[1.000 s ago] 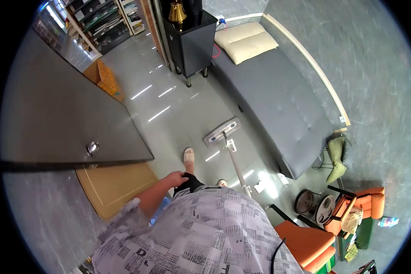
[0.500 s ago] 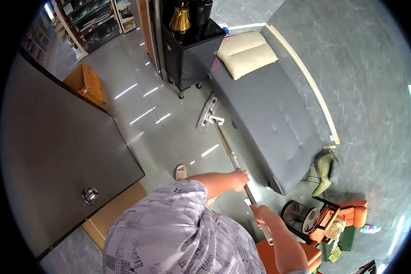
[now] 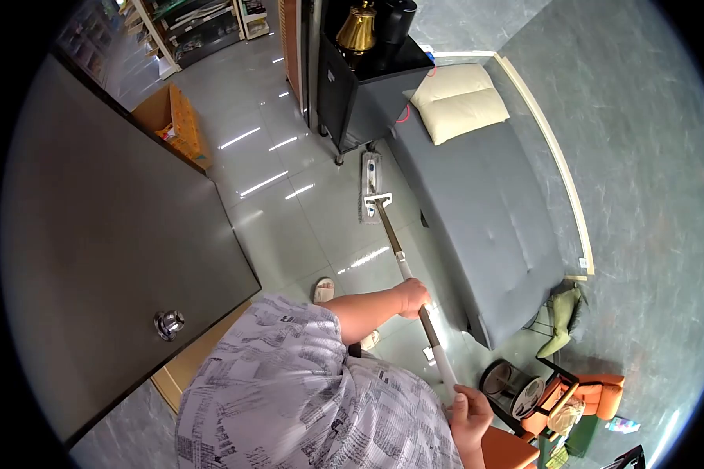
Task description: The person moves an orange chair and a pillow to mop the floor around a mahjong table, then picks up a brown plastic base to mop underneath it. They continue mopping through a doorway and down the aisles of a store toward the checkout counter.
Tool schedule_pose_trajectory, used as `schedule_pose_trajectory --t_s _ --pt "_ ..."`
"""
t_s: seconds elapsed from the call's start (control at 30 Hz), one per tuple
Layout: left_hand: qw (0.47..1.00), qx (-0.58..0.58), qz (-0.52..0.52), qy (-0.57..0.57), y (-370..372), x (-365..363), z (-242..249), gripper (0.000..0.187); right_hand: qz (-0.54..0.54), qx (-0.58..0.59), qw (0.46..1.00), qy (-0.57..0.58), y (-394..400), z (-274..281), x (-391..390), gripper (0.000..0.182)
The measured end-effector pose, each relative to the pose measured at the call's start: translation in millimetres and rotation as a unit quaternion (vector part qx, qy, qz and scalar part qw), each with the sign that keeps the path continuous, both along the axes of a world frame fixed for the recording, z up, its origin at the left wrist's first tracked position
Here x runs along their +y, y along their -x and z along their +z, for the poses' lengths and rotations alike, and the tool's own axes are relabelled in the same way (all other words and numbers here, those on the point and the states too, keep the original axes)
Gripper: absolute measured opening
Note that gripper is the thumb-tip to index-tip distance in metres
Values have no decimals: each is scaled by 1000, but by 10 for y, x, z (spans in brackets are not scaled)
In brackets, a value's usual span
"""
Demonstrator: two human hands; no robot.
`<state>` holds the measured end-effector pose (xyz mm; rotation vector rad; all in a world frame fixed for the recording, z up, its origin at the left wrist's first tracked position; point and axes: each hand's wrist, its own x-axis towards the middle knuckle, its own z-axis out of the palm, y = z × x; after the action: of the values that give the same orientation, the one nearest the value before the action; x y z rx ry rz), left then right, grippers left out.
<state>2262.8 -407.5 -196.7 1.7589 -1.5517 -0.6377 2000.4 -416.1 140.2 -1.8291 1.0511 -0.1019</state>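
A flat mop with a grey pad [image 3: 371, 176] lies on the tiled floor between the black cabinet and the grey sofa bed. Its long pole [image 3: 434, 344] slants back toward my body. Partway along the pole, my left hand [image 3: 412, 298] is wrapped around it. My right hand [image 3: 471, 414] is closed at the pole's upper end, thumb on top. The pad sits beside the foot of the cabinet, its length pointing away from me.
The grey sofa bed [image 3: 485, 211] with a cream pillow [image 3: 459, 102] runs along the right. A black cabinet [image 3: 368, 105] stands ahead. On the left are a dark door [image 3: 133, 234] and an orange box [image 3: 181, 129]. A round glass table [image 3: 512, 387] and orange chair [image 3: 598, 395] stand lower right.
The mop head has swung from a slant to pointing straight ahead, closer to the cabinet's foot. My right hand has moved slightly right and down. The view has shifted left.
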Motion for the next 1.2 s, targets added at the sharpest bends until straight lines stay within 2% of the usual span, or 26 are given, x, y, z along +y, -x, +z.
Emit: schedule_pose_trajectory --t_s 0.1,0.17,0.23,0.37,0.5,0.53,0.63,0.67,0.77,0.8,0.9,0.93,0.97,1.07,1.2 --pt "999 26 29 14 137 96 142 46 -84 10 996 10 -350 532 112 20" --pt "998 44 33 -31 170 161 404 43 15 -21 994 102 -242 525 -78 21" --pt "996 53 34 -62 246 189 531 36 -46 -15 999 18 -246 700 -114 21" --pt "994 71 66 -49 343 352 697 33 16 -4 1000 26 -245 859 -221 22" --pt "995 54 60 -62 433 467 542 22 13 84 996 23 -277 1030 -206 28" --pt "995 54 57 -67 413 482 521 20 -11 41 999 -6 -313 987 -170 23" --pt "994 53 20 -95 344 461 465 20 -21 24 999 -21 -277 875 -192 23" --pt "993 53 5 -105 325 459 457 20 -1 51 997 -51 -268 920 -226 24" --pt "988 23 -18 -150 262 415 415 22 79 111 991 5 -313 874 -263 28" --pt "985 12 -20 -172 236 398 358 24 73 160 984 2 -363 862 -285 30" --pt "983 2 -3 -184 -1 458 248 23 -113 143 966 -186 -500 593 -313 33" --pt "983 -4 -2 -182 -126 489 177 23 -93 108 979 -146 -420 196 -436 24" --pt "984 -9 -3 -179 -283 522 94 22 -89 110 978 -152 -543 108 -441 23" --pt "987 -16 8 -157 -790 633 -28 21 -83 109 976 -167 -1050 13 -396 23" --pt "992 -20 27 -120 -1570 872 -151 20 -18 89 980 -177 -1751 -110 -251 25"
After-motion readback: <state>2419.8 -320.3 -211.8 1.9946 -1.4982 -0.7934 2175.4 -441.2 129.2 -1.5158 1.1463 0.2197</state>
